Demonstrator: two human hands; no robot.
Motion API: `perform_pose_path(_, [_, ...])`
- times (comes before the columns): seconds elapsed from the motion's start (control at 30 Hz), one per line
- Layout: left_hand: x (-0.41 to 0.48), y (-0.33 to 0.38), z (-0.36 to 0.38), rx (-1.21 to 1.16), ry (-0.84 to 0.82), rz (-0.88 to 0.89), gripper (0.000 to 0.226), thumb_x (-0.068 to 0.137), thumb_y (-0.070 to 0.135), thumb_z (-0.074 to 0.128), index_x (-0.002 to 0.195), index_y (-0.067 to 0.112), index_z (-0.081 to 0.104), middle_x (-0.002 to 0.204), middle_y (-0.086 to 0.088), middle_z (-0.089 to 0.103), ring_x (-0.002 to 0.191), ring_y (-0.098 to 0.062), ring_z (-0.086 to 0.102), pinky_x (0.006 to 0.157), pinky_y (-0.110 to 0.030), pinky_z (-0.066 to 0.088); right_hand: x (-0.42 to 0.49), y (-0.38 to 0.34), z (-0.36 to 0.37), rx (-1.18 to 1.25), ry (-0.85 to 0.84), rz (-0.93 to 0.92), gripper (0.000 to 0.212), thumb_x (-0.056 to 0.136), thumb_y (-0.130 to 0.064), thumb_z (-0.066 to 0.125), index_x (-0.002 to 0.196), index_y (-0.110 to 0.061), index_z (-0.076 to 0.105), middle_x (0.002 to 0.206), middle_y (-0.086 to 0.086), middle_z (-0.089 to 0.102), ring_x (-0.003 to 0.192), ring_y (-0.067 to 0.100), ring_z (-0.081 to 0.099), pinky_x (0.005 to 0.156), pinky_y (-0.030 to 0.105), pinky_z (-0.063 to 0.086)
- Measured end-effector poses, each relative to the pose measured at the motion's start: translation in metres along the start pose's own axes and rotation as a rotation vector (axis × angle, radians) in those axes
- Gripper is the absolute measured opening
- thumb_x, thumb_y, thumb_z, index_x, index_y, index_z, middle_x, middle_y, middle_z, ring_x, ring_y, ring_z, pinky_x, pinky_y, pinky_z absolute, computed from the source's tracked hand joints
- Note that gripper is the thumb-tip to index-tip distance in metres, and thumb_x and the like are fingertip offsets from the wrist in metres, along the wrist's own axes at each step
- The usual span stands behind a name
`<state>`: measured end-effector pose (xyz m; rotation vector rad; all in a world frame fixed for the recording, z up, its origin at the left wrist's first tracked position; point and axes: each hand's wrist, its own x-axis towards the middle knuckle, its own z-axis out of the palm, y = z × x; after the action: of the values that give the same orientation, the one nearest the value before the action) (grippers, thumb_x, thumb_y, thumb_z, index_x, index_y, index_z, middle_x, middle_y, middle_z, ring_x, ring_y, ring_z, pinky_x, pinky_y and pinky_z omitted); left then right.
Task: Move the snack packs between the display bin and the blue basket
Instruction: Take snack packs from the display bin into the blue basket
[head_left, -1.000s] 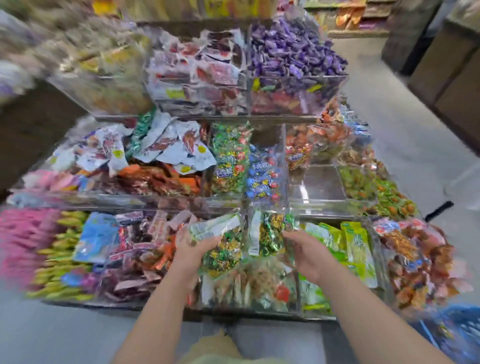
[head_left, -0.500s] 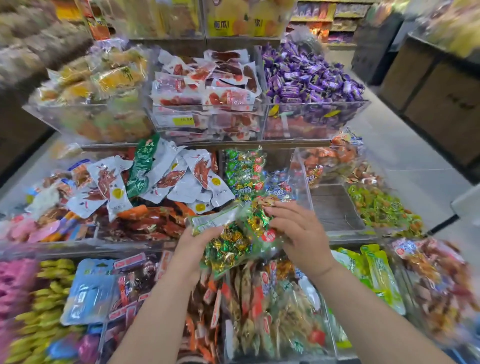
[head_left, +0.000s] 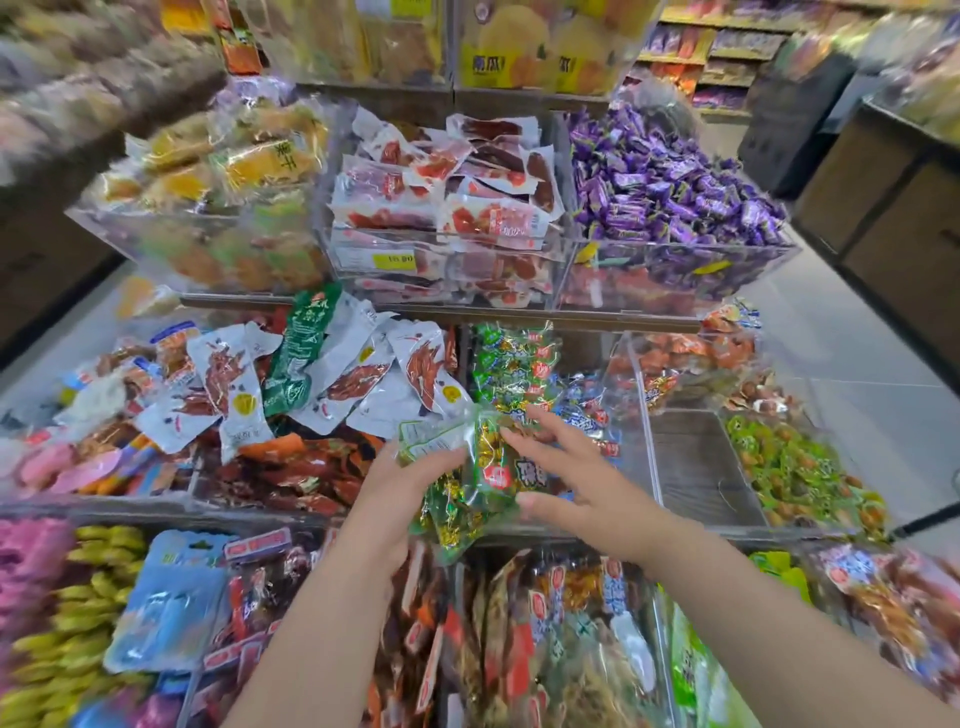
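My left hand (head_left: 400, 499) grips a green and gold snack pack (head_left: 467, 478) by its left end, over the front wall of the middle-tier clear display bin (head_left: 636, 415). That bin holds green packs (head_left: 514, 358) and blue packs (head_left: 587, 410). My right hand (head_left: 576, 488) lies against the right side of the held pack, fingers straight and spread, thumb under the pack's lower edge. The blue basket is out of view.
Clear bins crowd three tiers: purple candies (head_left: 670, 192) and red-white packs (head_left: 457, 197) on top, white packs (head_left: 332, 379) at the left, an empty compartment (head_left: 696, 467) right of my hands. Lower bins with brown and red packs (head_left: 519, 639) sit under my forearms. An aisle floor (head_left: 852, 358) runs at the right.
Both hands have lifted the green and gold pack from the lowest front bin up and forward to the middle-tier bin. My right hand's fingers have straightened off the pack.
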<state>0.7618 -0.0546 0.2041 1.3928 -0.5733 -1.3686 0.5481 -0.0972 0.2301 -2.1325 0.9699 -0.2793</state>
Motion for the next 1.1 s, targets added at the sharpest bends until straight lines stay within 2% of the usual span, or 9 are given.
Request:
perform_pose_path(0.17, [0.012, 0.021, 0.01, 0.098, -0.059, 0.046, 0.031, 0.07, 0.02, 0.081, 0.093, 0.029, 0.062, 0.08, 0.019, 0.072, 0.082, 0.004, 0.066, 0.064, -0.016, 0.049, 0.023, 0.004, -0.02, -0.078, -0.05, 0.088, 0.092, 0.071, -0.074, 0.054, 0.128, -0.07, -0.018, 0.154, -0.024, -0.011, 0.138, 0.0, 0.011, 0.109, 0.029, 0.023])
perform_pose_path(0.3, [0.024, 0.026, 0.017, 0.162, -0.069, 0.041, 0.032, 0.072, 0.02, 0.078, 0.098, 0.029, 0.061, 0.098, 0.009, 0.068, 0.095, -0.008, 0.061, 0.077, -0.028, 0.04, 0.044, 0.01, -0.017, 0.057, 0.038, 0.293, 0.088, 0.062, -0.086, 0.045, 0.135, -0.062, 0.002, 0.145, -0.009, 0.039, 0.119, 0.015, 0.051, 0.085, 0.024, 0.043])
perform_pose_path(0.43, [0.034, 0.025, 0.02, 0.082, -0.059, -0.007, 0.025, 0.078, 0.019, 0.075, 0.083, 0.033, 0.055, 0.072, 0.026, 0.063, 0.078, 0.008, 0.043, 0.084, -0.032, 0.028, 0.064, 0.025, -0.009, 0.155, 0.136, 0.585, 0.078, 0.077, -0.08, 0.033, 0.138, -0.033, 0.023, 0.131, 0.001, 0.05, 0.094, 0.019, 0.056, 0.061, 0.024, 0.038])
perform_pose_path(0.53, [0.039, 0.022, 0.021, 0.126, -0.019, -0.012, 0.022, 0.077, 0.02, 0.076, 0.09, 0.03, 0.062, 0.088, 0.018, 0.066, 0.091, 0.0, 0.052, 0.086, -0.033, 0.033, 0.074, 0.033, 0.006, 0.144, 0.18, 0.538, 0.071, 0.087, -0.067, 0.036, 0.142, -0.025, 0.018, 0.15, 0.003, 0.018, 0.115, 0.023, 0.044, 0.088, 0.033, 0.039])
perform_pose_path(0.6, [0.04, 0.02, 0.021, 0.177, -0.013, -0.022, 0.04, 0.07, 0.027, 0.079, 0.107, 0.024, 0.064, 0.109, 0.005, 0.067, 0.109, -0.015, 0.056, 0.094, -0.037, 0.039, 0.073, 0.037, 0.012, 0.012, 0.195, 0.349, 0.065, 0.092, -0.059, 0.036, 0.147, -0.04, 0.006, 0.154, -0.01, -0.018, 0.142, 0.017, 0.011, 0.111, 0.038, 0.02])
perform_pose_path(0.7, [0.04, 0.02, 0.021, 0.195, -0.019, -0.038, 0.05, 0.069, 0.028, 0.078, 0.116, 0.021, 0.062, 0.118, 0.0, 0.065, 0.115, -0.02, 0.055, 0.097, -0.038, 0.04, 0.071, 0.039, 0.007, -0.149, 0.177, 0.059, 0.052, 0.098, -0.048, 0.032, 0.147, -0.04, 0.019, 0.158, -0.006, 0.005, 0.145, 0.013, 0.002, 0.115, 0.032, 0.005])
perform_pose_path(0.87, [0.041, 0.017, 0.021, 0.233, 0.013, -0.049, 0.064, 0.063, 0.036, 0.078, 0.122, 0.023, 0.056, 0.123, 0.001, 0.059, 0.112, -0.018, 0.053, 0.098, -0.039, 0.04, 0.079, 0.05, -0.001, -0.105, 0.146, 0.121, 0.065, 0.087, -0.06, 0.044, 0.142, -0.03, 0.027, 0.126, -0.006, 0.049, 0.113, 0.012, 0.048, 0.091, 0.028, 0.04])
perform_pose_path(0.97, [0.041, 0.017, 0.016, 0.192, 0.085, -0.038, 0.062, 0.073, 0.029, 0.077, 0.127, 0.024, 0.048, 0.122, 0.003, 0.048, 0.102, -0.013, 0.047, 0.088, -0.035, 0.033, 0.082, 0.058, -0.006, 0.022, 0.194, 0.253, 0.061, 0.083, -0.06, 0.056, 0.132, -0.029, 0.039, 0.082, -0.014, 0.046, 0.074, 0.002, 0.048, 0.059, 0.02, 0.035])
perform_pose_path(1.1, [0.04, 0.017, 0.006, 0.135, 0.171, 0.007, 0.082, 0.075, 0.028, 0.076, 0.144, 0.02, 0.033, 0.116, 0.004, 0.037, 0.106, -0.015, 0.036, 0.089, -0.036, 0.03, 0.073, 0.078, -0.009, 0.277, 0.237, 0.396, 0.038, 0.074, -0.068, 0.057, 0.099, -0.039, 0.062, 0.076, -0.015, 0.05, 0.08, 0.008, 0.055, 0.063, 0.023, 0.038])
